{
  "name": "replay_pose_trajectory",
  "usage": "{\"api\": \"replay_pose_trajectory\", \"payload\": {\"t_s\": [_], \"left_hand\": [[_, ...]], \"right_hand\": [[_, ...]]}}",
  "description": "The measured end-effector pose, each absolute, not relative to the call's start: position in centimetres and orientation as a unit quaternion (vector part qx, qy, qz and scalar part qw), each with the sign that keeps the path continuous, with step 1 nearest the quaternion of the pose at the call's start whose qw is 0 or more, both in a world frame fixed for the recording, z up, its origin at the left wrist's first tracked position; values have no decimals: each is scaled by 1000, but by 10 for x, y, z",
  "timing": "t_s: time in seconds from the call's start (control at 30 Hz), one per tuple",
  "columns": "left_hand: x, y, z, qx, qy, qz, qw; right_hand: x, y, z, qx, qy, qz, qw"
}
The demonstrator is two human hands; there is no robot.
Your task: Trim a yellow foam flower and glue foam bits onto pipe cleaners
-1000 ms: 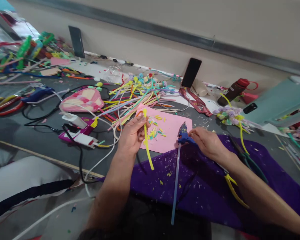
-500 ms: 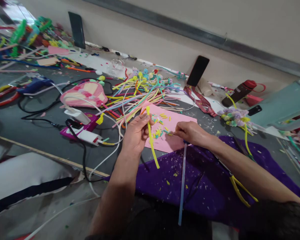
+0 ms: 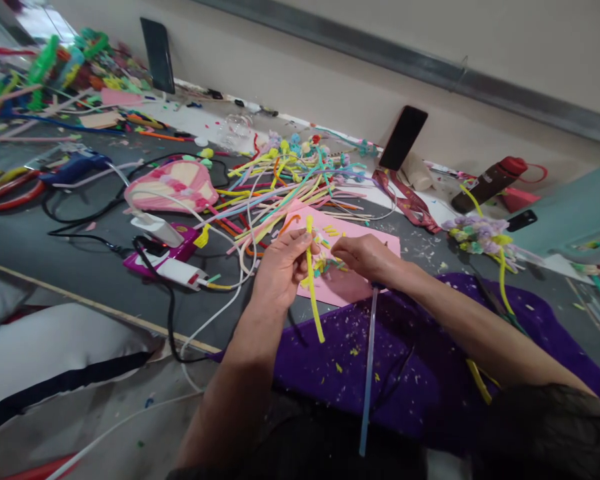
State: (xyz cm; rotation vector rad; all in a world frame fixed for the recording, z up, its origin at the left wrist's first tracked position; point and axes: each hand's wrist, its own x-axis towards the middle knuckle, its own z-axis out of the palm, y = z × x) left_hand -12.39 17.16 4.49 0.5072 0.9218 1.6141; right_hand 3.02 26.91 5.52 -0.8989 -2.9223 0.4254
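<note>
My left hand (image 3: 280, 268) pinches a long yellow pipe cleaner (image 3: 314, 293) near its top end, the rest hanging down over the purple cloth (image 3: 410, 373). My right hand (image 3: 363, 257) hovers over the pink sheet (image 3: 350, 283), fingers curled close to several small cut yellow and teal bits (image 3: 325, 263) and almost touching the pipe cleaner. Whether it holds a bit is hidden. A glue stick (image 3: 367, 373) lies below my right wrist, and the glue gun it feeds is hidden.
A tangle of coloured pipe cleaners (image 3: 285, 180) lies behind the pink sheet. A pink striped pouch (image 3: 173, 187), a power strip with cables (image 3: 173, 267), two propped phones (image 3: 403, 138), a dark bottle (image 3: 485, 183) and a purple flower cluster (image 3: 475, 233) surround it. A pillow (image 3: 55, 360) lies at left.
My right hand left the glue gun and moved left across the pink sheet toward the cut bits and my left hand. The view shifted slightly; my left hand kept the pipe cleaner.
</note>
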Motion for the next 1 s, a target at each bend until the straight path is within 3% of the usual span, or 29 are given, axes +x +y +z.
{"api": "replay_pose_trajectory", "payload": {"t_s": [0.17,0.33,0.5,0.7,0.83,1.0], "left_hand": [[-125,172,43,216,394,692,565],[-123,172,41,225,395,685,570],[-121,173,40,229,398,678,574],[-122,172,40,233,394,672,582],[-121,172,40,249,391,654,598],[-118,173,38,266,392,624,621]], "right_hand": [[16,283,51,-260,-964,50,28],[8,293,43,-181,-982,39,-30],[4,294,36,-173,-984,32,-32],[11,298,38,-239,-943,214,93],[23,299,39,-258,-916,280,124],[31,290,42,-259,-795,508,206]]}}
